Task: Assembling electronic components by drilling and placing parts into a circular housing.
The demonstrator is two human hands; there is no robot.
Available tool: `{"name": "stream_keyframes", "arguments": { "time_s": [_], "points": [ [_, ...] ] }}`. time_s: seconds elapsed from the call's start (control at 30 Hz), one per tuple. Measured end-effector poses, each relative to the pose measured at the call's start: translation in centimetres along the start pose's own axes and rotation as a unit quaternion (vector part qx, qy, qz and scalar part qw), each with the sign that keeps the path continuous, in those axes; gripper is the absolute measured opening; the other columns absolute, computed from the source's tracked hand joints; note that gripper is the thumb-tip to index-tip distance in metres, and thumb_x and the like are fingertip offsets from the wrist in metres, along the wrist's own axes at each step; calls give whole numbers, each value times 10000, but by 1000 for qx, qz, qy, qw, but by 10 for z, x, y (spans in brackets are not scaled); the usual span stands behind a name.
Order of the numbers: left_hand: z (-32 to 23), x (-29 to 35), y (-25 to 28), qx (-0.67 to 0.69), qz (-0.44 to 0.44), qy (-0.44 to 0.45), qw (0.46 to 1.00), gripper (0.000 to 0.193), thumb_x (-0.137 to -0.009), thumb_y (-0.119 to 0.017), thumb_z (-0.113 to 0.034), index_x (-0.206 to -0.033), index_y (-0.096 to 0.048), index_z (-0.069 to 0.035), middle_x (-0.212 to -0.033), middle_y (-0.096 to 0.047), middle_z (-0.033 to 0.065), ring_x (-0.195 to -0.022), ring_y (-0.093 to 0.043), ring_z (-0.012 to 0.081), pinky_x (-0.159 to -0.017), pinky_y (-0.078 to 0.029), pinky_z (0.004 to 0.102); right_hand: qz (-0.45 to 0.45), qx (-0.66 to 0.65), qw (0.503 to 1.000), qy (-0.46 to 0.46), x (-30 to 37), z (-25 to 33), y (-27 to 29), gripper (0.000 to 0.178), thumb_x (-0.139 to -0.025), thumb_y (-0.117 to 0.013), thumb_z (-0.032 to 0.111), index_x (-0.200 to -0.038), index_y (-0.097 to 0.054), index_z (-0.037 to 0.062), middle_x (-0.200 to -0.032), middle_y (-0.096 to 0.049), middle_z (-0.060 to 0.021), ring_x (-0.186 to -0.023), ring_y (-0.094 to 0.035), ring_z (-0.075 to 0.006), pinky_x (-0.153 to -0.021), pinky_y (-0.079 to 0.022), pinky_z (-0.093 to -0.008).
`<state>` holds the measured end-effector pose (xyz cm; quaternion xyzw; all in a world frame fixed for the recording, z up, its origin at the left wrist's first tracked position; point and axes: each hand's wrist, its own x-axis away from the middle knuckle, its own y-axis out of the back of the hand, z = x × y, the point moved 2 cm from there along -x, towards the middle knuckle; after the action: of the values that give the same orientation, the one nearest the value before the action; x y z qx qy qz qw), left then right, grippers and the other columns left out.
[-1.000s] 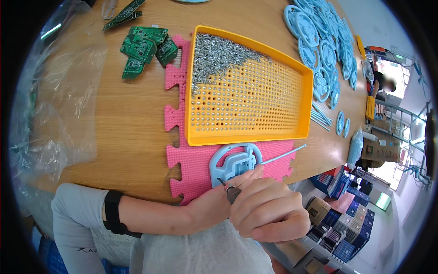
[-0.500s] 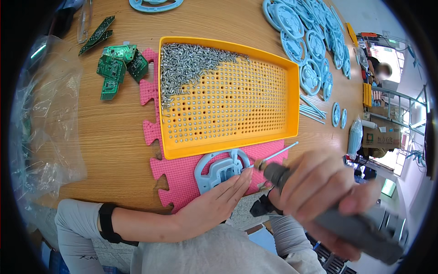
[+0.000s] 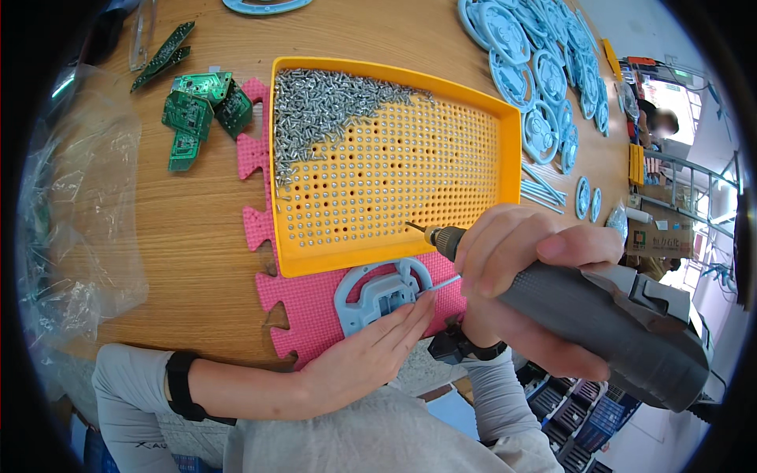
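My right hand (image 3: 536,276) is wrapped around a dark grey electric screwdriver (image 3: 607,315). Its thin bit points left, the tip over the lower part of a yellow perforated tray (image 3: 516,158); whether it touches a screw cannot be told. Below the tray, a light-blue plastic wheel-shaped part (image 3: 355,307) with a raised middle housing lies on a pink foam mat (image 3: 288,292). My left hand (image 3: 378,355) rests on its lower right side, fingers stretched out and together, thumb hidden. A thin light-blue rod (image 3: 446,282) sticks out by the fingertips. Loose silver screws (image 3: 315,106) heap at the tray's upper left.
Green circuit boards (image 3: 189,118) lie left of the tray, near a clear plastic bag (image 3: 95,213). Many light-blue plastic parts (image 3: 544,79) pile up at the far right. Several light-blue rods (image 3: 540,188) lie right of the tray. A person is in the background.
My right hand and the screwdriver have moved up, bringing the bit from beside the blue part to over the tray's holes. My left hand has stayed on the part.
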<state>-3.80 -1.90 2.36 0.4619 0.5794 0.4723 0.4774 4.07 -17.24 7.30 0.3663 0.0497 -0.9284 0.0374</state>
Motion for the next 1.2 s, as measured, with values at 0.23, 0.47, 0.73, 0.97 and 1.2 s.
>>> {"name": "stream_keyframes", "arguments": {
  "time_s": [0.23, 0.47, 0.73, 0.97, 1.2],
  "points": [
    [-3, 0, 0, 14, 6, 2, 1000, 567, -880, -414, -231, -1350, -472, 80, -1438, -430, 213, -1383, -357, 326, -1183, -223, 407, 95, 49, 994, -14, -4, 5, -2, 836, -755, -622, 741, -1022, -425, -26, -650, -571, -106, -435, -517, -199, -405, -432, -291],
    [31, -6, -4, 131, -79, -39, 987, 453, -815, -524, -195, -1212, -591, 14, -1280, -563, 118, -1262, -471, 260, -1119, -322, 401, -24, 4, 1000, 12, -7, 37, -6, 749, -810, -616, 678, -1027, -428, -14, -606, -568, -67, -428, -520, -159, -384, -419, -261],
    [42, -8, -13, 222, -104, -80, 966, 529, -757, -678, -290, -1227, -600, -63, -1257, -574, 56, -1231, -471, 246, -1053, -377, 415, 176, -173, 966, -83, 15, 110, 3, 283, -924, -596, 214, -946, -402, 10, -624, -623, -159, -487, -623, -242, -458, -547, -375],
    [43, -10, -11, 264, -103, -65, 957, 564, -726, -695, -272, -1239, -600, -57, -1265, -579, 49, -1229, -474, 236, -1055, -373, 404, 24, -144, 984, -105, 57, 96, -41, 111, -902, -519, 15, -847, -481, -73, -605, -542, -187, -454, -523, -271, -433, -463, -372],
    [43, -10, -8, 260, -99, -66, 958, 541, -720, -689, -252, -1219, -614, -55, -1241, -595, 47, -1221, -482, 231, -1055, -374, 399, 0, -118, 988, -95, 69, 85, -45, 106, -818, -581, -41, -865, -497, -86, -611, -545, -170, -457, -526, -265, -429, -466, -364]
  ]
}}
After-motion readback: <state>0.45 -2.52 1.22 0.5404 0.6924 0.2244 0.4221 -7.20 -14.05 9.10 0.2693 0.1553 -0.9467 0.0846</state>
